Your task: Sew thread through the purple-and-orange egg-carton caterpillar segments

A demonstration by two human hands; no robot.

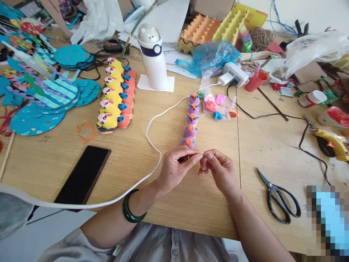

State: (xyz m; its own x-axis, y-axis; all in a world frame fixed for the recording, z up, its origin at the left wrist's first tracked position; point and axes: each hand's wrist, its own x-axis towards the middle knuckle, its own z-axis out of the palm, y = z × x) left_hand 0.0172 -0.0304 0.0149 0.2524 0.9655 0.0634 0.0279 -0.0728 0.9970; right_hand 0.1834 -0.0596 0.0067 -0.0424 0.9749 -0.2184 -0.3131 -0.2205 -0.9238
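Purple-and-orange lumpy strip [192,118] lies just beyond your hands on the wooden table [191,207]; likely light, fragile—hold its sides. Left hand [173,167], right hand [222,171]: fingertips pinched shut, meeting—contents unclear to you

We see a row of small clay figures [191,119] in purple and orange with bright blue ears and dark face marks. Next come figures on a longer strip [109,105], yellow with pink faces, and a strip of rounded orange-red lumps [128,98] topped with blue. We find the painted round card discs [38,118] turquoise with pale flecks, one striped in white and aqua [58,95]. Our round bangle [128,207] is dark green, our buttoned shirt [163,243] grey, and the tall lidded bottle [155,65] white with a navy band.
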